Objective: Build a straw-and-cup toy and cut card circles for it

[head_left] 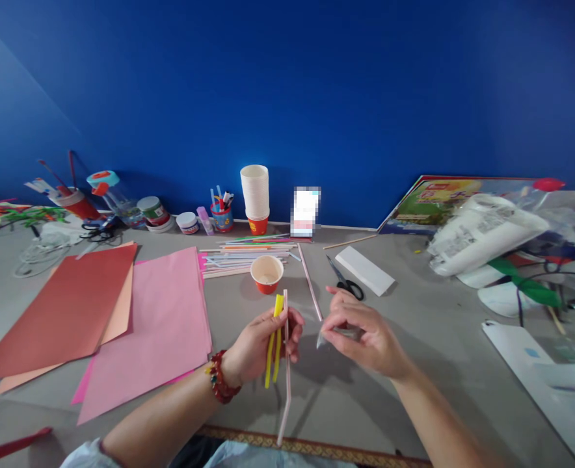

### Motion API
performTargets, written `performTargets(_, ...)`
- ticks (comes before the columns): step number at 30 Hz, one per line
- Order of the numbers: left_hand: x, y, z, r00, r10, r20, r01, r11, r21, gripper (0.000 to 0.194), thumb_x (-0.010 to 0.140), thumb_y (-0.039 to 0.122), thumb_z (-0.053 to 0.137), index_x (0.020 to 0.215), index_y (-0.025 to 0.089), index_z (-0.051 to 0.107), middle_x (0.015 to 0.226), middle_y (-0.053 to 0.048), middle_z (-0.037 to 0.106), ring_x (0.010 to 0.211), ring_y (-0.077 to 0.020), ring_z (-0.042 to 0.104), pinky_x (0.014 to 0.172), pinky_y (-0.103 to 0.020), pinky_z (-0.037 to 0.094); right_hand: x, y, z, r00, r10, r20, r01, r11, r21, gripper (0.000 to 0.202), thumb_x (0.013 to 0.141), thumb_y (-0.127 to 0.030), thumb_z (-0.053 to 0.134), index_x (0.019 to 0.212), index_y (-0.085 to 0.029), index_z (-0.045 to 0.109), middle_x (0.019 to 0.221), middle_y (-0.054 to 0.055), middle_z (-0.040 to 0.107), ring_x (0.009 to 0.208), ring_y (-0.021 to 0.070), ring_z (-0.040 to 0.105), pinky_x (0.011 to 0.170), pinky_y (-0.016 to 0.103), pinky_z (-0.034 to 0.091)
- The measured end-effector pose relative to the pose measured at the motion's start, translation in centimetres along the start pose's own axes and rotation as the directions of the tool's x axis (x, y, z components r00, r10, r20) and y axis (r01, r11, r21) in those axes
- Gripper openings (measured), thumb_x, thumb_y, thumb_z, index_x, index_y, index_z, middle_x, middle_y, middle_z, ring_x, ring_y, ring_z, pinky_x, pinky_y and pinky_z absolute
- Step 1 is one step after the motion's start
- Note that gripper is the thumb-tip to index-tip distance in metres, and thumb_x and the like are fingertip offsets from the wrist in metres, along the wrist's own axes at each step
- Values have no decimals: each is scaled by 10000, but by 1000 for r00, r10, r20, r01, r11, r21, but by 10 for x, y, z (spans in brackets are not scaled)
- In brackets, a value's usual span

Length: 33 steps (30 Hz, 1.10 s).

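My left hand (263,341), with a red beaded bracelet at its wrist, pinches yellow strips (270,357) together with a pale pink straw (288,377) that bends near its lower end. To the right, my right hand (358,328) is closed in a pinch on a small piece of clear film (320,339). The two hands are apart. Just beyond them stands an open red and white paper cup (267,273). Another pink straw (309,281) lies on the table, its near end by my right fingertips. Black-handled scissors (350,286) rest behind my right hand.
Red paper (67,305) and pink paper (155,325) cover the left side. Behind are loose straws (243,259), stacked cups (255,192), a pen cup (222,218) and jars (153,211). A folded white paper (364,270) and plastic bags (485,231) lie right.
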State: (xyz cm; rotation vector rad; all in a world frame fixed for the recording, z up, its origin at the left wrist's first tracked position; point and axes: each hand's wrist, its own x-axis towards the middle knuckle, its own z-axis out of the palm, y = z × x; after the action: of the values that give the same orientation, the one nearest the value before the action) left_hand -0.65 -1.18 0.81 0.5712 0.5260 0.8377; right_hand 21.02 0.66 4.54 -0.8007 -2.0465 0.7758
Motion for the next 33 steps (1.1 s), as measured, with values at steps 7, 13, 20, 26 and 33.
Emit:
performTargets(7,-3,-1,-3,999,-49,-9,50,997,60,291,924,513,527,945,228,471,646,89,321,426,-33,140,339,-115,106,-6,11,1,993,44,-113,-5,945,326,76,870,-287,664,805,-258,691,663,-13,551,686,170,521,1069,543,397)
performTargets(13,-3,-5,-1,997,-82,15,80,993,92,361,900,473,585,766,233,351,544,111,267,382,-42,144,293,-117,126,-7,16,13,988,101,-119,-48,922,384,116,879,-315,661,787,-246,670,655,-21,534,669,161,499,1071,553,385)
performTargets(20,-4,-1,0,980,-175,96,180,983,-37,321,938,490,384,762,222,407,541,93,268,410,-61,74,301,-123,90,-9,20,22,983,159,-90,-103,888,448,143,872,-344,669,779,-236,675,666,-18,501,680,159,498,1075,534,389)
performTargets(26,-2,-5,1,993,-118,12,118,993,21,326,940,380,355,795,162,549,533,84,282,406,-51,124,332,-138,129,-10,23,24,981,166,-104,-99,878,468,145,869,-353,671,778,-241,664,674,-25,497,680,155,498,1084,522,382)
performTargets(33,-2,-11,4,995,45,-93,-36,995,96,295,934,457,522,946,165,558,655,68,371,459,-35,270,359,-100,209,-10,23,24,981,169,-93,-105,874,475,129,879,-326,656,784,-239,659,685,-27,502,692,153,504,1087,514,377)
